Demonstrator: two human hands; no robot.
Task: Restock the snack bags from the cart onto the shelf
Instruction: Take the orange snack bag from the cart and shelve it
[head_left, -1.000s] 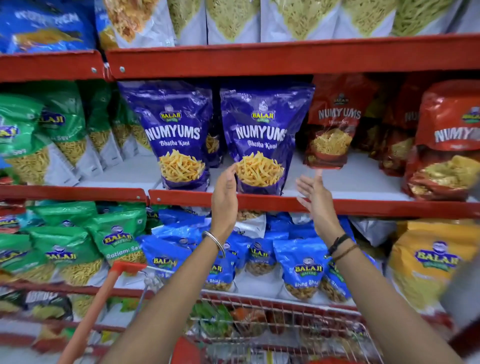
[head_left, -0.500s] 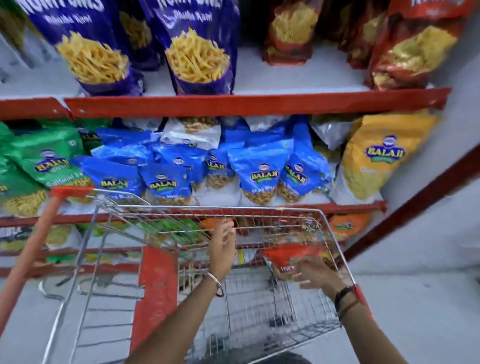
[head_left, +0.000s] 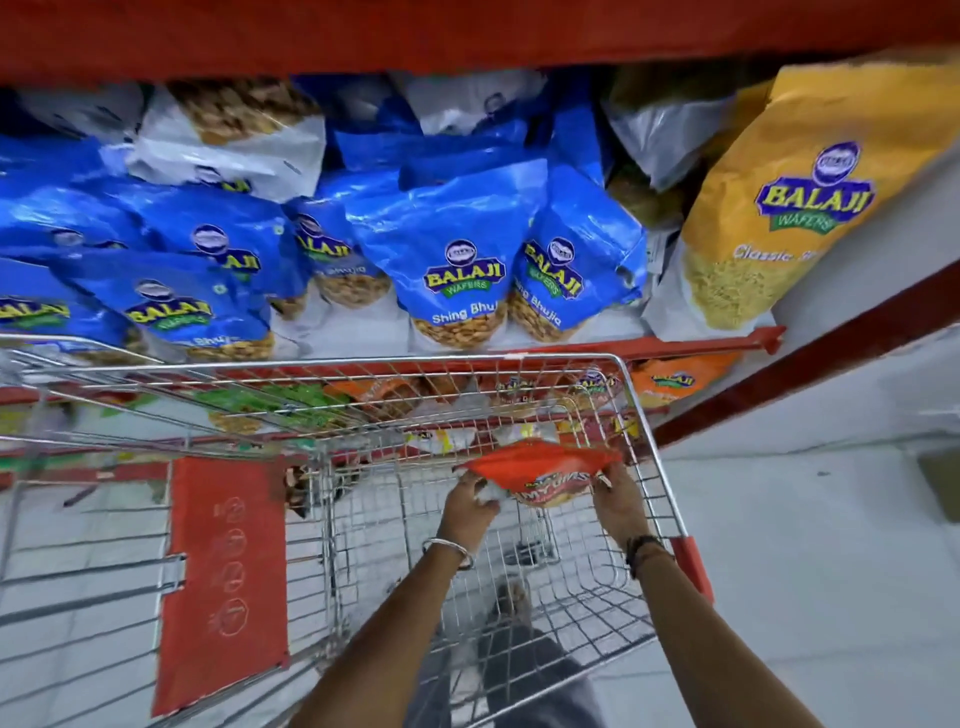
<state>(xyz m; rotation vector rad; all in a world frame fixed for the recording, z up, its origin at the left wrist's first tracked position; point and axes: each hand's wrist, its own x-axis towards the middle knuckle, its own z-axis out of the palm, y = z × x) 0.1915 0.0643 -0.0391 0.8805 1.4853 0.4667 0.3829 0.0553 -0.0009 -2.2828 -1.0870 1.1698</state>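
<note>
1. Both hands grip one red bag (head_left: 540, 467) inside the cart (head_left: 644, 410): the left hand (head_left: 470, 506) is curled closed on the bag's left edge, the right hand (head_left: 618, 501) closed on its right edge. Holding it at two sides likely keeps the soft pack flat and stops it folding as it lifts.
2. That bag sits at the cart's far right corner, raised above the wire floor, with its printed face toward the camera; the lettering is partly hidden by the fingers.
3. Most of the cart's floor shows bare wire. I can't say whether other bags remain inside; the packs seen through its far wall may stand on a shelf behind.
4. Beyond the cart's far rim, blue bags (head_left: 457, 260) stand packed side by side on the shelf (head_left: 717, 345), faces outward so labels read from the aisle.
5. Right of the blue bags a yellow bag (head_left: 779, 208) leans at the shelf's end.
6. Judging by this, the step in hand is the pick-up; the bag has yet to reach a shelf, and a matching red row is not in view.
</note>
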